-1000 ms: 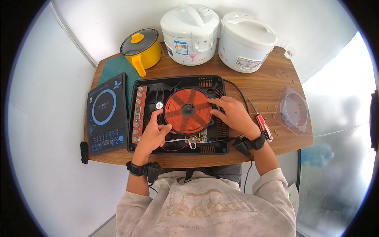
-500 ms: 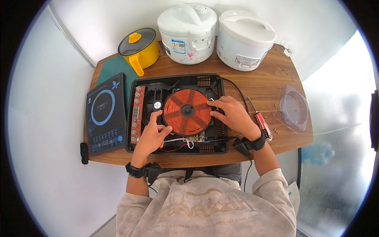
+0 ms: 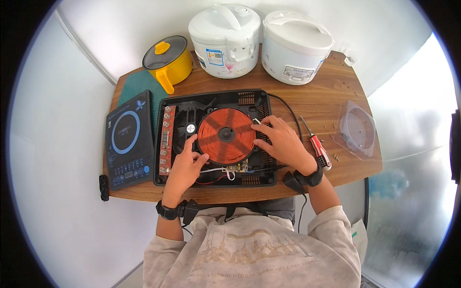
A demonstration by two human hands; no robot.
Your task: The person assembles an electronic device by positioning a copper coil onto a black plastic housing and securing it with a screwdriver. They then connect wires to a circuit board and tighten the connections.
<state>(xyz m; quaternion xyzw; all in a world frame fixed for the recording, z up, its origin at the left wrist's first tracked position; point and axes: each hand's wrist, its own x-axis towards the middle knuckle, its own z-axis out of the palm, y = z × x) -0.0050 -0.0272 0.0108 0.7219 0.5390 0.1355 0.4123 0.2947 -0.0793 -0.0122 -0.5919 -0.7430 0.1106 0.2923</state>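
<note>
At opposite sides of the copper coil point(image 3: 226, 136), I had left hand point(image 3: 185, 165) and right hand point(image 3: 281, 139) part-open, grip indeterminable; positioning appeared in hand, level support needed next.

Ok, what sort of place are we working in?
Most likely an appliance workbench: an opened induction cooker with its copper-coloured coil exposed, a red-and-white screwdriver and small loose screws beside it.
</note>
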